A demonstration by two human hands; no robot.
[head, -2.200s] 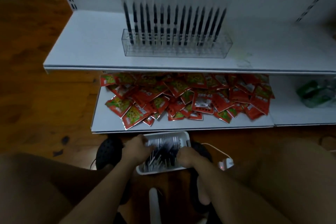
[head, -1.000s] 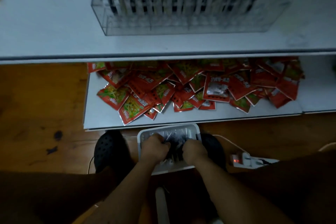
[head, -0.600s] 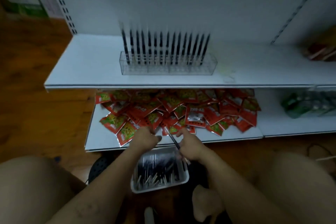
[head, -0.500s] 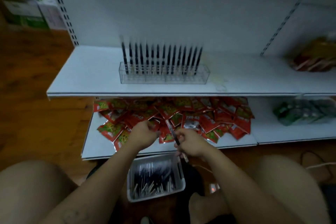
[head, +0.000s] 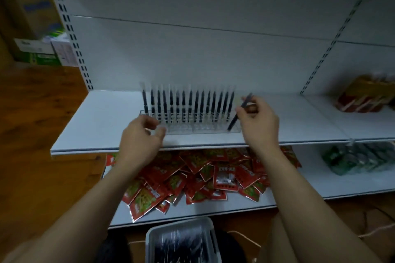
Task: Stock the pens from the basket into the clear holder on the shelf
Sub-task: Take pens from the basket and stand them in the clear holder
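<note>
A clear holder (head: 198, 128) stands on the white upper shelf (head: 94, 119) with a row of several dark pens (head: 188, 104) upright in it. My right hand (head: 258, 121) pinches one dark pen (head: 239, 111), tilted, its lower tip at the holder's right end. My left hand (head: 141, 139) hovers at the holder's left end with fingers loosely curled and nothing in it. The white basket (head: 181, 241) with several more pens sits on the floor at the bottom middle.
Red snack packets (head: 192, 179) lie heaped on the lower shelf. Green packs (head: 350, 158) sit at the right of that shelf, red-and-gold packs (head: 363, 96) on the upper shelf at right. Boxes (head: 36, 28) stand at the far left on the wooden floor.
My right hand has lifted a pen from the basket up to the holder's right end. My left hand has risen with it to the holder's left end. The view has tilted upward.
</note>
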